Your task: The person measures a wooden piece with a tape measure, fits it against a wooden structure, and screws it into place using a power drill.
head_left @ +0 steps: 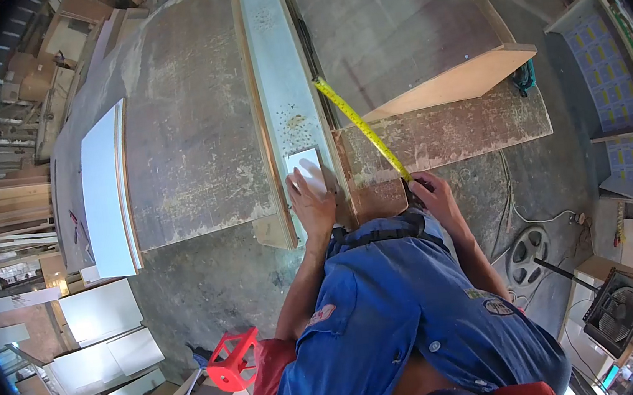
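My left hand (313, 207) has its fingers over the lower end of a small white board (305, 166), with the thumb by its right side. The white piece lies on a long pale channel (271, 63) between wooden edges, just below a patch of dark specks. My right hand (435, 194) is closed around a tape measure, whose case is mostly hidden by the fingers. Its yellow blade (361, 125) reaches up and left, and the blade's end is at the channel's right edge.
A wooden board (459, 84) stands on edge on the right worktop, with a teal tool (524, 77) beside it. White panels (108, 192) lie at the left. A red plastic stool (232, 360) stands on the floor, and a fan (618, 311) is at lower right.
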### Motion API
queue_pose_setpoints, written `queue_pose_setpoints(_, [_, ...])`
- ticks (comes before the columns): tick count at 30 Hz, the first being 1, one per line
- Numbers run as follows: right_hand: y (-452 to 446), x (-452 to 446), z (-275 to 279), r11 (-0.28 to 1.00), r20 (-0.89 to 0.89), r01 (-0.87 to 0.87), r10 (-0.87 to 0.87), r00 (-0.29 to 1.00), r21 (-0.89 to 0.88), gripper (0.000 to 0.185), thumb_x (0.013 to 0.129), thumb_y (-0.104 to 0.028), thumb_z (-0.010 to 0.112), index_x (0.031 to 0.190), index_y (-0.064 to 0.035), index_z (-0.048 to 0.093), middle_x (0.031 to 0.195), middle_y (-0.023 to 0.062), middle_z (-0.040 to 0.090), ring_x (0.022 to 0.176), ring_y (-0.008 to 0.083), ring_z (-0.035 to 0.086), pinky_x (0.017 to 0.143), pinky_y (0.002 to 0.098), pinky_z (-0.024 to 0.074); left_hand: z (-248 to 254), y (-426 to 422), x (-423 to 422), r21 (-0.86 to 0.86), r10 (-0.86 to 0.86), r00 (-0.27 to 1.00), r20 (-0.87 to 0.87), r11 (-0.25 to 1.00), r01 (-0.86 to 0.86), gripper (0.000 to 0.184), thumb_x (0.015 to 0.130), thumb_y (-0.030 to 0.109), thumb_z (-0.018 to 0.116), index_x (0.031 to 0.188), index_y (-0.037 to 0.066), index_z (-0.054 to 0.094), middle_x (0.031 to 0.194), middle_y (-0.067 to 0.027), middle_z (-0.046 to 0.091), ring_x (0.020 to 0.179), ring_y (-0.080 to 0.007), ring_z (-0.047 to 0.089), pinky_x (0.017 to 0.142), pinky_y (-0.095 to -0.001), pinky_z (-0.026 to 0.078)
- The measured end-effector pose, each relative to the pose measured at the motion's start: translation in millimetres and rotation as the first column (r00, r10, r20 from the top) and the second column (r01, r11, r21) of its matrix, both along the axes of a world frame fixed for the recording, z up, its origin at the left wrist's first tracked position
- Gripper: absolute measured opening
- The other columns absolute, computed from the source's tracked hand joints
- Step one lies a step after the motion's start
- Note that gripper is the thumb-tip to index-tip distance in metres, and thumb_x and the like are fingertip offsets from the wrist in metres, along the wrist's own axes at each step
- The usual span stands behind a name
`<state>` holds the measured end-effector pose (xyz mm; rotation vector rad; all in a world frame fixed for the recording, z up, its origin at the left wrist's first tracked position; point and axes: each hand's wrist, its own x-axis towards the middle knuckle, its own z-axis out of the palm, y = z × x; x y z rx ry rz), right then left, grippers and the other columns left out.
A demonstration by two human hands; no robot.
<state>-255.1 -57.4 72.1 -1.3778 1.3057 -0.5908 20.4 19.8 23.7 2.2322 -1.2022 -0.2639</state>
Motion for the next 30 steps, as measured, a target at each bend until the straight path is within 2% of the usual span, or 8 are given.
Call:
queue_pose_setpoints(4, [5.7, 3.2, -3.7, 0.998, -0.070, -0.069, 0.068, 0.995, -0.013, 0.030, 0.092, -0.020, 0.067, 0.112, 0.0017, 0.069, 0.087, 0.0076, 0.067, 0.077, 0.0110, 0.060, 0.069, 0.0290, 0.0487, -19.5, -1.6, 13.9, -0.217, 0.055, 0.958, -0.282, 0.969, -0.119, 0.090, 0.076, 0.013, 0.075, 0.153, 0.000, 0.030, 0.131, -0.0272, 0.054, 0.119, -0.0370, 0.057, 0.098, -0.0426, 0.048])
queue_pose_setpoints(8, [5.0, 4.5, -6.5, 0.999, -0.065, -0.047, 0.048, 0.997, 0.010, 0.031, 0.092, -0.021, 0.068, 0.113, 0.0015, 0.069, 0.086, 0.0076, 0.068, 0.077, 0.0110, 0.061, 0.070, 0.0294, 0.0494, -33.4, -10.0, 40.3, -0.117, 0.136, 0.809, -0.572, 0.962, -0.245, 0.076, 0.076, 0.014, 0.077, 0.142, -0.004, 0.044, 0.103, -0.0174, 0.066, 0.089, -0.0222, 0.064, 0.078, -0.0329, 0.052])
queue_pose_setpoints(10, [1.8, 5.0, -5.9, 0.998, -0.054, -0.042, 0.044, 0.998, 0.044, 0.031, 0.092, -0.022, 0.068, 0.113, 0.0014, 0.069, 0.084, 0.0079, 0.068, 0.077, 0.0112, 0.062, 0.070, 0.0295, 0.0499, -46.2, -14.3, 61.6, -0.011, 0.056, 0.679, -0.732, 0.995, -0.094, 0.051, 0.078, 0.013, 0.077, 0.122, -0.006, 0.059, 0.083, -0.0072, 0.066, 0.074, -0.0132, 0.060, 0.067, -0.0287, 0.050])
queue_pose_setpoints(16, [-8.6, 4.5, -11.0, 0.999, -0.035, -0.030, 0.031, 0.999, 0.014, 0.032, 0.093, -0.024, 0.067, 0.112, 0.0015, 0.069, 0.083, 0.0072, 0.069, 0.077, 0.0101, 0.062, 0.068, 0.0289, 0.0498, -13.8, -20.8, 53.9, -0.182, -0.011, 0.597, -0.802, 0.957, -0.226, 0.033, 0.083, 0.013, 0.078, 0.108, -0.001, 0.063, 0.089, -0.0040, 0.065, 0.078, -0.0119, 0.059, 0.070, -0.0285, 0.048])
queue_pose_setpoints(21, [-13.5, 7.6, -2.0, 0.998, -0.099, -0.047, 0.051, 0.994, 0.044, 0.031, 0.093, -0.024, 0.066, 0.112, 0.0007, 0.070, 0.086, 0.0101, 0.071, 0.079, 0.0133, 0.065, 0.072, 0.0311, 0.0513, 11.2, -38.3, 44.5, -0.166, -0.161, 0.419, -0.894, 0.986, 0.025, 0.063, 0.087, 0.012, 0.077, 0.145, 0.008, 0.051, 0.107, -0.0045, 0.065, 0.095, -0.0131, 0.062, 0.086, -0.0283, 0.050])
queue_pose_setpoints(24, [-15.9, 4.7, -7.2, 0.995, -0.146, -0.096, 0.092, 0.985, -0.024, 0.030, 0.093, -0.023, 0.065, 0.112, 0.0000, 0.070, 0.090, 0.0147, 0.072, 0.083, 0.0198, 0.068, 0.076, 0.0336, 0.0519, -11.2, -52.1, 24.2, -0.402, -0.367, 0.537, -0.759, 0.914, 0.056, 0.066, 0.089, 0.010, 0.075, 0.148, 0.007, 0.046, 0.123, -0.0067, 0.060, 0.108, -0.0163, 0.061, 0.095, -0.0296, 0.048])
queue_pose_setpoints(25, [-16.5, 5.8, 0.3, 0.991, -0.174, -0.119, 0.107, 0.979, -0.060, 0.029, 0.093, -0.022, 0.065, 0.112, -0.0003, 0.070, 0.092, 0.0165, 0.071, 0.086, 0.0224, 0.068, 0.078, 0.0346, 0.0520, -8.9, -53.9, 20.4, -0.423, -0.401, 0.459, -0.793, 0.904, 0.058, 0.064, 0.091, 0.008, 0.071, 0.149, 0.006, 0.045, 0.137, -0.0084, 0.052, 0.118, -0.0191, 0.058, 0.102, -0.0303, 0.046])
queue_pose_setpoints(30, [-19.7, 8.2, 22.5, 0.978, -0.209, -0.149, 0.116, 0.971, -0.149, 0.027, 0.093, -0.020, 0.065, 0.111, -0.0005, 0.070, 0.093, 0.0185, 0.071, 0.086, 0.0254, 0.069, 0.078, 0.0353, 0.0520, -8.8, -53.0, 14.5, -0.484, -0.441, 0.592, -0.675, 0.870, 0.097, 0.061, 0.091, 0.003, 0.066, 0.148, 0.004, 0.045, 0.142, -0.0095, 0.049, 0.128, -0.0181, 0.050, 0.105, -0.0308, 0.042])
